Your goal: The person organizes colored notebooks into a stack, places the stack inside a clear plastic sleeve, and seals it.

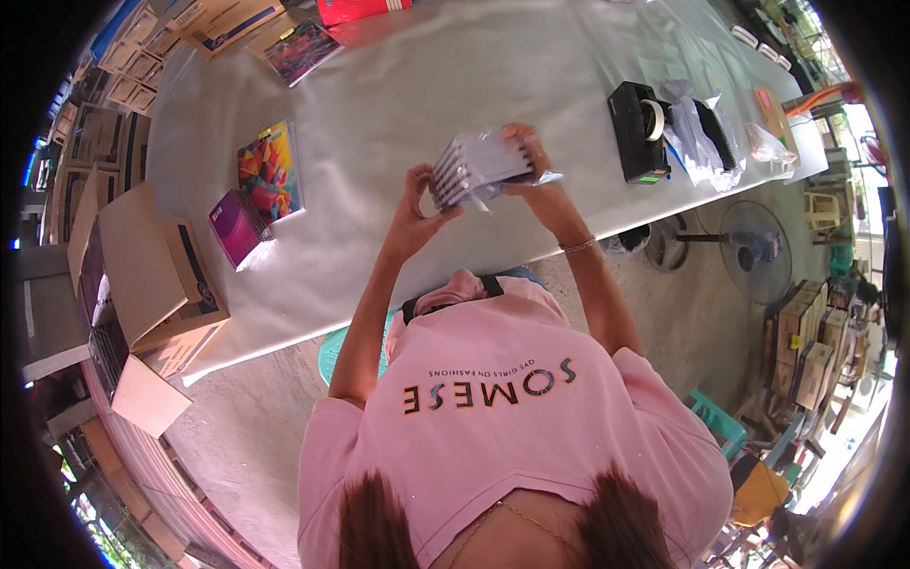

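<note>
Over the near middle of the table I hold a stack of small spiral notebooks in clear plastic wrap. Dark coil bindings show along its side, and loose plastic sticks out at the right and below. My left hand grips the stack's left side, thumb and fingers bent around it. At the right end, my right hand is closed on the stack, its fingers over the far corner. To the left lie a purple spiral notebook and a colourful notebook, partly overlapping.
A black tape dispenser stands right, beside crumpled plastic bags. Another notebook and a red package lie at the far side. An open cardboard box is by the left edge. A fan stands beyond the table's right front edge.
</note>
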Available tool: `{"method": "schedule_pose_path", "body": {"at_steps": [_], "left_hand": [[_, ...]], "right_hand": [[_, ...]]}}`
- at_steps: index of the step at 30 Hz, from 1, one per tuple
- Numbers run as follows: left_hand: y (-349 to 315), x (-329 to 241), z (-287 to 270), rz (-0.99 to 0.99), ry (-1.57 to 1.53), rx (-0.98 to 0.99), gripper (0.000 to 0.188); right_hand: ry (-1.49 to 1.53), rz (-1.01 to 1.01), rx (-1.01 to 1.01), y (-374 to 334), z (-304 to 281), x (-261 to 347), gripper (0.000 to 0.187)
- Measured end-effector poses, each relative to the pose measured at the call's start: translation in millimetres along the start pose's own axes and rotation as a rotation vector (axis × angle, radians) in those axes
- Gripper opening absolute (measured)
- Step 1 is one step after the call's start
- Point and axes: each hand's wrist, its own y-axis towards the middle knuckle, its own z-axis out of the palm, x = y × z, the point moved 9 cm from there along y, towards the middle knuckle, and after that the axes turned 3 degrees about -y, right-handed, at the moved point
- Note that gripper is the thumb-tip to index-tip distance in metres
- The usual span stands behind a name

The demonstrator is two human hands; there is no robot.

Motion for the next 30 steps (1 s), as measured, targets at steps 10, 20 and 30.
{"method": "schedule_pose_path", "body": {"at_steps": [10,20,30], "left_hand": [[7,-142,2,0.398,0.851,0.103,0.036],[3,-170,6,0.26,0.903,0.103,0.026],[-6,-168,-3,0.196,1.05,-0.036,0.014]], "right_hand": [[-0.95,-0.386,0.099,-13,20,57,0.032],[-1.182,-0.405,0.107,-19,27,102,0.02],[-1.067,-0.314,0.091,-28,15,81,0.026]]}}
